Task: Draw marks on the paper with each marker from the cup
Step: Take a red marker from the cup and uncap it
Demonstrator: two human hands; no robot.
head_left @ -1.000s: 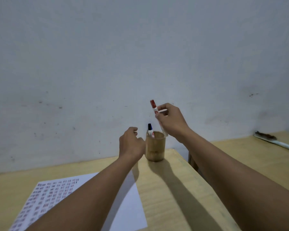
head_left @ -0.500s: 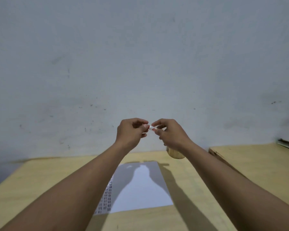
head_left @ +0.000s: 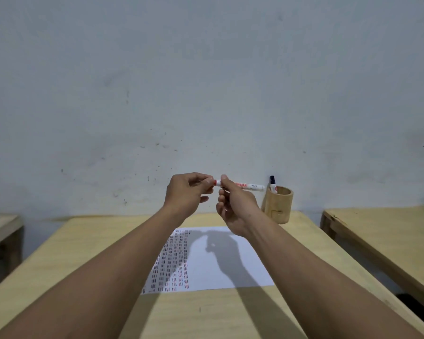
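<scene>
A white marker with a red cap [head_left: 246,186] lies level in the air above the desk. My right hand [head_left: 235,206] grips its barrel. My left hand [head_left: 189,192] pinches the red cap end. Below the hands a white paper [head_left: 233,267] lies on the wooden desk [head_left: 88,253], with columns of short red and dark marks on its left part. A bamboo cup [head_left: 279,204] stands at the desk's far right corner, and a dark-capped marker [head_left: 272,184] stands upright in it.
A second wooden desk [head_left: 387,231] stands to the right across a narrow gap, and part of another [head_left: 0,228] shows at the left. A grey-white wall [head_left: 206,94] rises right behind the desks.
The red-capped marker came out of the cup in my right hand and turned level. My left hand has closed on its cap end. The view swung left, then back right.
</scene>
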